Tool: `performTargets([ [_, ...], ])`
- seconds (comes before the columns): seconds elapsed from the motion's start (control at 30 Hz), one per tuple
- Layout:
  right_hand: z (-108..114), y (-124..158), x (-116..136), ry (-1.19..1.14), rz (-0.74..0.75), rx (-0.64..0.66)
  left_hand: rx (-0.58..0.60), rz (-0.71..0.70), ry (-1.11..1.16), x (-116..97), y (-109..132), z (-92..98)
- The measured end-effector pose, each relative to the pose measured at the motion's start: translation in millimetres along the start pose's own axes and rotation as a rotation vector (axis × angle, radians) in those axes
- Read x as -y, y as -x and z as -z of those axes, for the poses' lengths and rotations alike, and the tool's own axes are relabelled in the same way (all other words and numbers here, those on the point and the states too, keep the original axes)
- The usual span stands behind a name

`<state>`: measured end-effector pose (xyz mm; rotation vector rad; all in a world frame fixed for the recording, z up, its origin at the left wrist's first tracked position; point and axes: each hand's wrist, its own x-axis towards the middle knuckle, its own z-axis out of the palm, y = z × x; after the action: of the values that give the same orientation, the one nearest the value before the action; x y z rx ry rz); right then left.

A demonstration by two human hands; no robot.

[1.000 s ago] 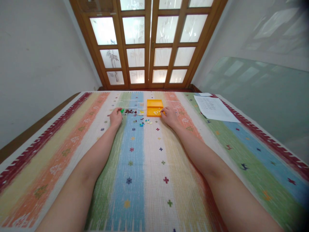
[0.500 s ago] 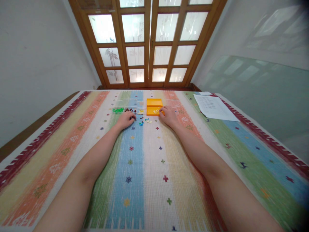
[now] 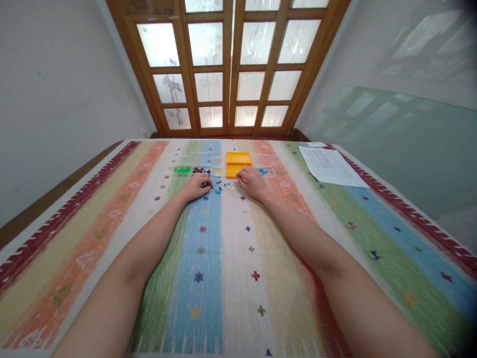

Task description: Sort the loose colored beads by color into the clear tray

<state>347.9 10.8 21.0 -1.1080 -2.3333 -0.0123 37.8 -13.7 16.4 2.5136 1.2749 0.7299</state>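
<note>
My left hand rests on the cloth in front of the clear box with dark brown pieces. Its fingers are curled together near a few loose small pieces, and what they hold is too small to make out. My right hand lies at the front right of the open yellow box, covering part of its lower half. The fingers there are bent and closed, their tips partly hidden. Pale pieces lie on the cloth between both hands.
Clear boxes with green pieces and yellow pieces stand left of the yellow box. Blue pieces sit in another clear box to the right. A printed paper sheet lies at the far right on the striped tablecloth.
My right hand has moved left, over the front of the yellow box, uncovering the blue pieces. My left hand has shifted slightly right and its fingers have moved a little.
</note>
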Motion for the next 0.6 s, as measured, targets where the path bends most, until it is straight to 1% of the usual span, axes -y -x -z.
performTargets([
  [0.1,-0.1,0.2,0.6,0.008,0.015,0.016,-0.047,0.098,0.040,-2.6,-0.3,-0.7],
  [0.23,-1.0,1.0,-1.4,0.003,0.032,0.026,-0.179,0.273,0.116,-4.4,-1.1,-1.6],
  [0.4,-2.2,1.0,-0.2,0.024,0.046,0.037,-0.329,0.367,0.155,2.0,-2.6,-2.7],
  [0.5,-3.3,1.0,0.4,0.021,0.080,0.028,-0.390,0.393,0.219,10.0,-3.7,-4.4],
  [0.6,-3.8,1.6,1.3,-0.004,0.104,0.056,-0.449,0.413,0.295,18.8,-5.0,-6.8],
])
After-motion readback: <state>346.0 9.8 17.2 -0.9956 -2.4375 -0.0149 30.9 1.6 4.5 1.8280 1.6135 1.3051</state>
